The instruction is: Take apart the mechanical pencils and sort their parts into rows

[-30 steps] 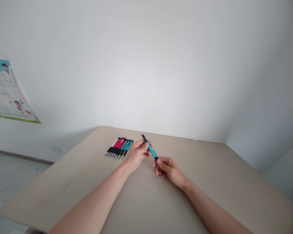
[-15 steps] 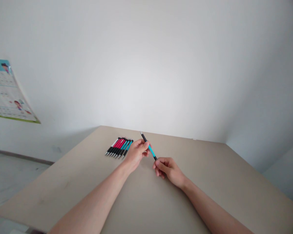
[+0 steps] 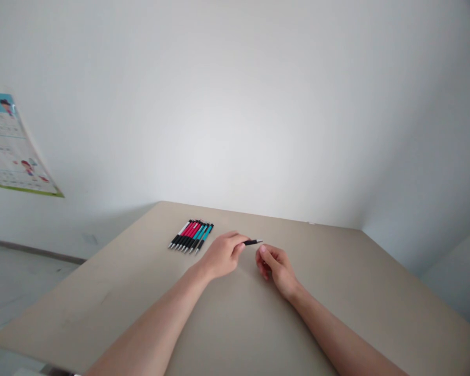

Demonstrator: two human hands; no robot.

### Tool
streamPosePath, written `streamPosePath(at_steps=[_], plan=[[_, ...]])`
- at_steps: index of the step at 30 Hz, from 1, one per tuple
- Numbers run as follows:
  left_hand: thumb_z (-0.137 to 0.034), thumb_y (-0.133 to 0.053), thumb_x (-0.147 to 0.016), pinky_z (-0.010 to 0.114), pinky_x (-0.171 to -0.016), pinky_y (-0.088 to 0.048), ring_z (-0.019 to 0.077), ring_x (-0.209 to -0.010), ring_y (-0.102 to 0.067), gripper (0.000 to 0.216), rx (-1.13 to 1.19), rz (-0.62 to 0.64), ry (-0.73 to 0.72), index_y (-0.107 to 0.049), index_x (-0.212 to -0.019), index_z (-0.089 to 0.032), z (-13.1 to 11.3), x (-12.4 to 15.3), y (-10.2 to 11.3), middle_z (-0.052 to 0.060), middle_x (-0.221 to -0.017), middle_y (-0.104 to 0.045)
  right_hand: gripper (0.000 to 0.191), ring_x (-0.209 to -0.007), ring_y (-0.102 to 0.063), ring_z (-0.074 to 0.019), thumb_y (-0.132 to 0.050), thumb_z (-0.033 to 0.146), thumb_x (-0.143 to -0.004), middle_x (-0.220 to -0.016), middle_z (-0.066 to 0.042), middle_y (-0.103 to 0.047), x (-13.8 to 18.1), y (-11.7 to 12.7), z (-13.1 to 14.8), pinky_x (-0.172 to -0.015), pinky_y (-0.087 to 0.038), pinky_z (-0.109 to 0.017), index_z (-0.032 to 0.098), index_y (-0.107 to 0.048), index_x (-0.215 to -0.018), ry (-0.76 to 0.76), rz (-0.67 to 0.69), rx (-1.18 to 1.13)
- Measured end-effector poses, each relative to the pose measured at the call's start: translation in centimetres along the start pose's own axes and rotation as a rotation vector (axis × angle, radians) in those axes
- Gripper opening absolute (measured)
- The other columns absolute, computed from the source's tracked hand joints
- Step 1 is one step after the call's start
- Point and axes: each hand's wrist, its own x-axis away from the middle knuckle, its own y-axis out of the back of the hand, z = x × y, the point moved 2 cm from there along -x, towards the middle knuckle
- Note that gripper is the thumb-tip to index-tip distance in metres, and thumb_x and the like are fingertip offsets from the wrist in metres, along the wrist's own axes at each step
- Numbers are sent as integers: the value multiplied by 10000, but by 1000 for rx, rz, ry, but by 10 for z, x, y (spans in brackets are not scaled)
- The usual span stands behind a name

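A pen (image 3: 252,242) is pinched in my left hand (image 3: 224,254); only its black grip and silver tip show, pointing right, while the rest of the barrel lies hidden behind my fingers. Just below and to the right of that tip is my right hand (image 3: 276,266), its fingers curled with the thumb against the index finger and nothing visible in them. Left of my left hand, several pens (image 3: 191,236) lie side by side in a slanted row, white at the left, then red, then turquoise, their silver tips toward me.
The beige table (image 3: 235,334) stands against a white wall (image 3: 235,104). A small white bit (image 3: 312,223) sits at the table's back edge. On the left, a printed poster (image 3: 15,149) hangs on the wall, above a pale floor (image 3: 11,292).
The pen has turned in my left hand, its tip swinging from up and left to the right. My right hand has let go of its lower end and shifted slightly right.
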Motion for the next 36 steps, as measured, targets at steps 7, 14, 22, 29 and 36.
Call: streamPosePath(at_steps=[7, 14, 22, 29, 36], plan=[[-309, -487, -879, 272, -731, -390, 214, -851, -602, 218, -291, 166, -4, -596, -1059, -247, 0, 4, -4, 40, -936, -665, 471, -361, -314, -72, -437, 566, -835, -418, 46, -413, -2, 1, -5, -383, -226, -216, 173, -478, -579, 16, -59, 97], [-292, -453, -901, 238, -714, -396, 172, -841, -592, 179, -485, 218, -47, -613, -931, -218, -8, 2, -2, 19, -903, -644, 515, -385, -309, -76, -378, 568, -851, -409, 39, -398, -3, 0, -3, -404, -228, -218, 174, -456, -529, -15, -3, 251], [-256, -376, -911, 259, -624, -371, 201, -752, -613, 271, -555, 335, -25, -620, -808, -202, 0, 5, -8, 36, -787, -669, 477, -439, -336, -89, -362, 494, -870, -451, 31, -405, -2, 4, -3, -445, -257, -221, 168, -463, -536, 91, -14, 513], [-294, -390, -918, 254, -652, -374, 196, -767, -608, 215, -474, 329, -2, -590, -950, -222, -3, 5, -2, 25, -820, -665, 455, -470, -393, -95, -336, 437, -902, -488, 28, -440, 0, 4, 2, -472, -280, -211, 160, -513, -588, 147, -24, 631], [-294, -432, -907, 244, -671, -371, 177, -793, -588, 206, -443, 285, -24, -614, -878, -205, -6, 3, -3, 25, -848, -651, 388, -489, -434, -101, -370, 344, -900, -514, 18, -502, -1, 5, 5, -494, -288, -213, 162, -541, -602, 190, -37, 738]])
